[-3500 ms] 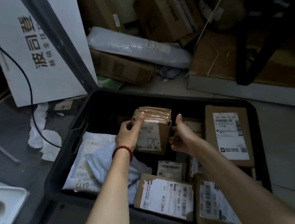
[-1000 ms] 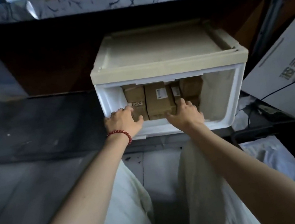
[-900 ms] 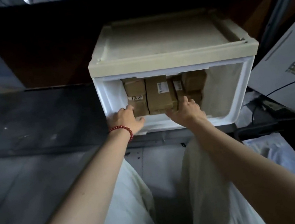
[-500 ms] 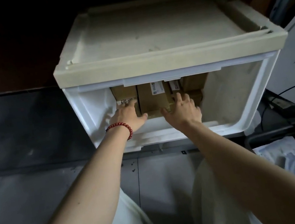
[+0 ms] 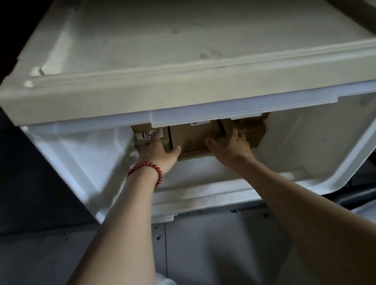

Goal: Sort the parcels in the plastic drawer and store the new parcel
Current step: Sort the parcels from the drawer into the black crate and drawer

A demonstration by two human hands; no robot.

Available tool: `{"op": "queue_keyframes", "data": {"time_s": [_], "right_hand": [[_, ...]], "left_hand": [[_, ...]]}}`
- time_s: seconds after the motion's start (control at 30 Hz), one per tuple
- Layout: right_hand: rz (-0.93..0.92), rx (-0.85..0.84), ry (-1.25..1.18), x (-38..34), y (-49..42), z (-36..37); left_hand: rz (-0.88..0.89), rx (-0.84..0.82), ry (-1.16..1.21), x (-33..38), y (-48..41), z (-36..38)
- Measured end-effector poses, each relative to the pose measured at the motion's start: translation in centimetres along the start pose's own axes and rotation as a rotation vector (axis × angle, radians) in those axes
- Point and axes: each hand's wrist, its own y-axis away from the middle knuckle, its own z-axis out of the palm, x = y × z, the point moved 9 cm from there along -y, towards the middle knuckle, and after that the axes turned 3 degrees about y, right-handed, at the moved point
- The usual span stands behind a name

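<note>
Head view: both hands reach into the white plastic drawer (image 5: 327, 151). Left hand (image 5: 157, 156), fingers straight, presses the brown cardboard parcels (image 5: 194, 139) standing at the drawer's back wall; right hand (image 5: 230, 147), fingers spread apart, rests on them too.

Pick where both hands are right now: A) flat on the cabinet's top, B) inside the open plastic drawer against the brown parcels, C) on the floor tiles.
B: the left hand and the right hand both reach into the plastic drawer and touch the cardboard parcels at its back.
</note>
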Motion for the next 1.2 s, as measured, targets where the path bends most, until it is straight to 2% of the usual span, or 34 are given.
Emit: {"op": "queue_keyframes", "data": {"time_s": [0.2, 0.47, 0.63, 0.83, 0.97, 1.2], "right_hand": [[0.032, -0.030, -0.028, 0.9, -1.7, 0.8], [0.047, -0.104, -0.114, 0.7, -2.0, 1.6], [0.103, -0.076, -0.267, 1.0, -2.2, 2.0], [0.146, -0.090, -0.287, 1.5, -2.1, 2.3], [0.191, -0.215, -0.418, 1.4, -1.0, 2.6], [0.106, -0.397, -0.440, 0.3, 3.3, 1.8]], "left_hand": [[-0.030, -0.031, 0.004, 0.2, -1.6, 2.3], [-0.073, -0.079, 0.192, 0.6, -2.1, 3.7], [-0.070, -0.044, 0.169, 0.9, -1.7, 3.4], [-0.107, -0.107, 0.177, -0.1, -1.8, 3.8], [-0.182, -0.066, 0.331, -1.0, -1.8, 2.7], [-0.194, -0.132, 0.518, -2.3, 0.7, 1.8]]}}
